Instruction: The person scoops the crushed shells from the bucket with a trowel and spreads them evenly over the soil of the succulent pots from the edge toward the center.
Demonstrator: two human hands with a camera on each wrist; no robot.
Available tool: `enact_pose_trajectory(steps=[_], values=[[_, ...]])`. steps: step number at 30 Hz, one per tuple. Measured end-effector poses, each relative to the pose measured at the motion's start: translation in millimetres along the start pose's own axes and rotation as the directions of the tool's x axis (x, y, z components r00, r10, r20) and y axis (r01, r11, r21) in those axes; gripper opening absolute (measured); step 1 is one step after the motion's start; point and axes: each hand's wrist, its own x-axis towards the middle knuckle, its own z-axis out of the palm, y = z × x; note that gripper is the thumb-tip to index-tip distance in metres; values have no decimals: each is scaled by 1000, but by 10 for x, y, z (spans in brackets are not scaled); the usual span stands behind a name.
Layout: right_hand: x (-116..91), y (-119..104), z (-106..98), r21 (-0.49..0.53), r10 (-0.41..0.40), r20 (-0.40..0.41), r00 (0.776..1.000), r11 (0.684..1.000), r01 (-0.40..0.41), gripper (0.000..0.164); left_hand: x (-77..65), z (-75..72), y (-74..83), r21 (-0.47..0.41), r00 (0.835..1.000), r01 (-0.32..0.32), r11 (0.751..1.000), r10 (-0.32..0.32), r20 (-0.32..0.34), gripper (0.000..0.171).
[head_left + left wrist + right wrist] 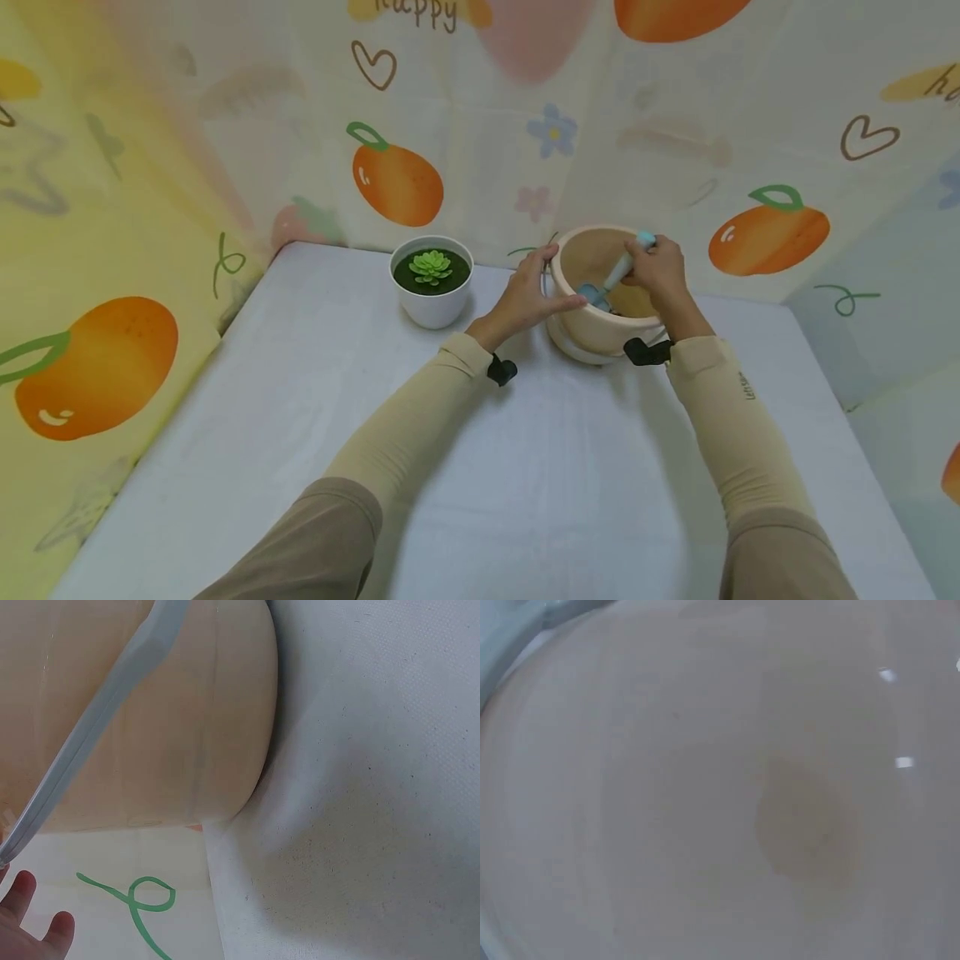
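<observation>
A cream bucket (600, 337) with a grey carrying handle (94, 724) stands at the back of the table. My left hand (522, 292) rests against its left side, fingers spread and fairly straight, the thumb lying on the front rim. In the left wrist view, fingertips (22, 892) show beside the handle. My right hand (660, 271), over the bucket's right rim, grips a small shovel (618, 271) by its pale handle. The shovel's light blue blade points down to the left inside the bucket. Dark material shows partly behind the front rim. The right wrist view holds only the bucket's wall (682, 802) and handle.
A white pot (433, 308) with a green succulent (431, 267) in dark soil stands left of the bucket. A white cloth covers the table (525, 500). Right behind both pots rises a printed backdrop (480, 158), with more of it along the left and right sides.
</observation>
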Motion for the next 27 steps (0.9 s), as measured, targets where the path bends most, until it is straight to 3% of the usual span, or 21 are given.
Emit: enact_pose_trajectory(steps=[4, 9, 13, 22, 27], values=[[-20, -22, -1, 79, 14, 21, 1000, 997, -15, 46, 0, -11, 10, 7, 1000, 9, 1000, -9, -6, 96], [-29, -26, -20, 17, 14, 84, 996, 1000, -16, 50, 6, 0, 14, 19, 1000, -2, 1000, 2, 0, 95], [-26, -16, -25, 34, 36, 95, 995, 999, -39, 50, -5, -2, 26, 9, 1000, -5, 1000, 5, -11, 94], [-34, -9, -34, 130, 86, 40, 996, 987, -90, 36, 5, 13, 14, 10, 1000, -10, 1000, 10, -2, 95], [-8, -28, -73, 197, 87, 18, 996, 976, -89, 38, 22, 31, -16, -17, 1000, -11, 1000, 11, -12, 95]])
